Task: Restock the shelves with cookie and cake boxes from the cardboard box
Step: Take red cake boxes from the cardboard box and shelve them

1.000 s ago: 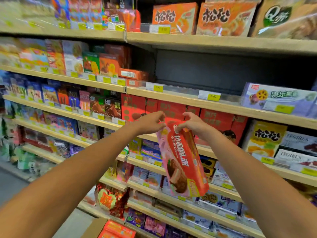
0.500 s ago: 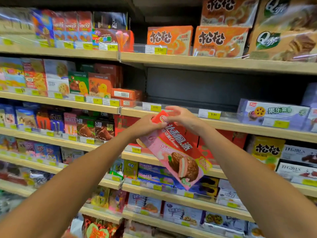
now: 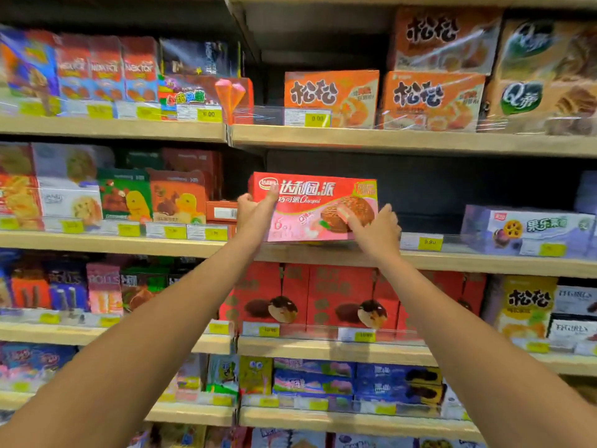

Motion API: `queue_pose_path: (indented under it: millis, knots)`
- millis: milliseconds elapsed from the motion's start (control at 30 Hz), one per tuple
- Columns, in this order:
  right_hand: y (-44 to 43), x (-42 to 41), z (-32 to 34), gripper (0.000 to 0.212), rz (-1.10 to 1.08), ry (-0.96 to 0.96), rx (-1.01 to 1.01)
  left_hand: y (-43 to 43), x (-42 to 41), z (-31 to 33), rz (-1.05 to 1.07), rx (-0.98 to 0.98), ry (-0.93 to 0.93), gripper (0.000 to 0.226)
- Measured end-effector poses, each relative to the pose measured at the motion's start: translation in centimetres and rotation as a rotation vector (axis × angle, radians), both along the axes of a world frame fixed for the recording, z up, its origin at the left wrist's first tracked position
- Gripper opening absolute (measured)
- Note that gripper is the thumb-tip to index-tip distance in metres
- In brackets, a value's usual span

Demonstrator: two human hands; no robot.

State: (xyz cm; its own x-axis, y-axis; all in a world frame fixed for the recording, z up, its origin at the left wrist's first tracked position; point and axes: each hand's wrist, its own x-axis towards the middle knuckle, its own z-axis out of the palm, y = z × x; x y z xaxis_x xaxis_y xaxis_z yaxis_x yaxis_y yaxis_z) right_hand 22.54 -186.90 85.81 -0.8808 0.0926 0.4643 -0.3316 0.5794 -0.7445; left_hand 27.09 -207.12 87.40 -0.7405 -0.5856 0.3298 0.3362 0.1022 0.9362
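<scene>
We stand before a wall of wooden snack shelves that fills the frame. Nearest, our two bare arms reach up from the lower corners. The left hand (image 3: 255, 210) holds the left end of the red and pink pie box (image 3: 315, 202), thumb on its front. The right hand (image 3: 376, 229) holds the lower right corner, one digit flat on the printed cake.

A second ago this box hung on end, tilted, down before the lower shelves. Now it is raised and turned level, face out, its bottom edge at the lip of the middle shelf (image 3: 484, 263), in the dark gap at frame centre. We judge the placing nearly done: it wants only a push back and a release.

We count one box in hand, with two hands on it. Farther right on the same shelf lies one purple box (image 3: 526, 229). Above stand two orange boxes (image 3: 331, 95) side by side, with a third stacked on the right one. The cardboard box is out of view.
</scene>
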Motion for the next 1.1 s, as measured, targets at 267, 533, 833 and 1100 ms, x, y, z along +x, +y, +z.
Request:
queue_pose_path:
  millis: [267,533,833,1100]
  knots:
    - [0.5,-3.5,1.6,0.077,0.002,0.010,-0.283,0.0,-3.9,2.7,-0.114,-0.147,0.024,0.060]
    - [0.3,-7.5,1.9,0.064,-0.124,0.000,-0.152,-2.2,-8.9,2.3,0.033,-0.568,-0.113,0.051]
    - [-1.0,-10.8,0.6,0.038,-0.154,-0.026,0.212,-4.2,-10.1,0.8,0.493,-1.339,-0.293,0.047]
    - [-2.2,-12.2,1.4,0.031,-0.059,-0.061,0.142,-5.1,-10.9,0.9,0.474,-1.241,-0.332,0.043]
